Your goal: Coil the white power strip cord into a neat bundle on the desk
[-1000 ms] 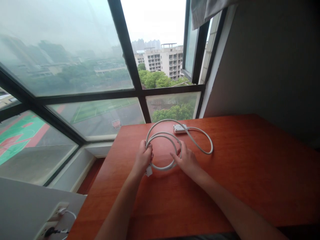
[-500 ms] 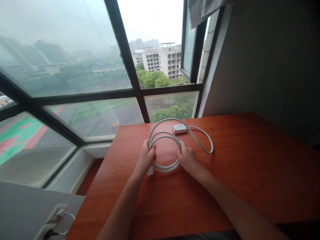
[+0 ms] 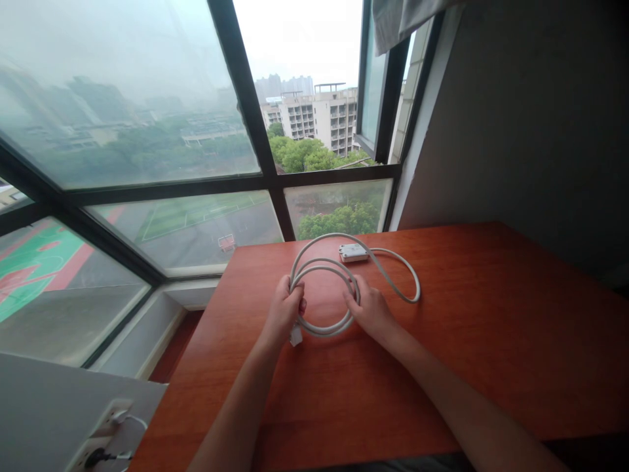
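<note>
Reddish-brown table (image 3: 491,314), wood-grained, smooth, faintly glossy. Top spread from centre of frame to lower right; left edge slanted from bottom left up toward centre, far edge ran nearly level across the middle. Right end darkened into shadow. Paler sheen left of centre. Near the far edge, just above frame centre-right, a small white box (image 3: 354,253) lay flat. From its right side a pale cable (image 3: 417,288) curved out, its right-hand bend apparently resting on the wood.

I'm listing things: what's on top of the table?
On the table lies a white box, joined to a pale cable looped between the left hand and right hand; a white plug shows below the left. The cable is partly covered inside both grips.
</note>
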The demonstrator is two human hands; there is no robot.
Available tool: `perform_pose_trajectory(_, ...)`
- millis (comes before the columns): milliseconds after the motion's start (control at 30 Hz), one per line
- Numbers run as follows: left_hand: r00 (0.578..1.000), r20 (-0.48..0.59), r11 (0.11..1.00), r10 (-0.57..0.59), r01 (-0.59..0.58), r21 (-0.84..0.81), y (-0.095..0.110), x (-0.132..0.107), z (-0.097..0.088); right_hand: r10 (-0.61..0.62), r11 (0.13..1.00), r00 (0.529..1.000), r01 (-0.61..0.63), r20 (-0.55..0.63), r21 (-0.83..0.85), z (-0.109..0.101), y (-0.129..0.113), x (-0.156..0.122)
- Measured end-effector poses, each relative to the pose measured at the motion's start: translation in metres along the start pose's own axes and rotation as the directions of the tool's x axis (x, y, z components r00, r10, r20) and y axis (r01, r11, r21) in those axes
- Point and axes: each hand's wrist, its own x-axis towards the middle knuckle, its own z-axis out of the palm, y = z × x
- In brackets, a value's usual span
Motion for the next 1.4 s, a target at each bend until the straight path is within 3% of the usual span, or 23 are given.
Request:
perform_pose_trajectory(633,0.999,0.028,0.999,-0.026,0.028,-0.047,0.007,-0.001,-0.002,-0.018,0.998,0.997,0.022,0.070,-0.054,-0.003,0.001,-0.001)
perform_pose_trajectory(967,1.000,0.011,1.000,-0.013,0.013,0.007,0.004,-0.001,0.002,0.018,0.982,0.992,0.006,0.125,-0.191,-0.005,-0.004,-0.003)
perform_pose_trajectory(1400,0.993,0.110,0.999,-0.048,0.045,0.027,0.012,0.004,-0.004,-0.060,0.998,0.986,0.065,0.152,-0.027,-0.010,0.003,0.001)
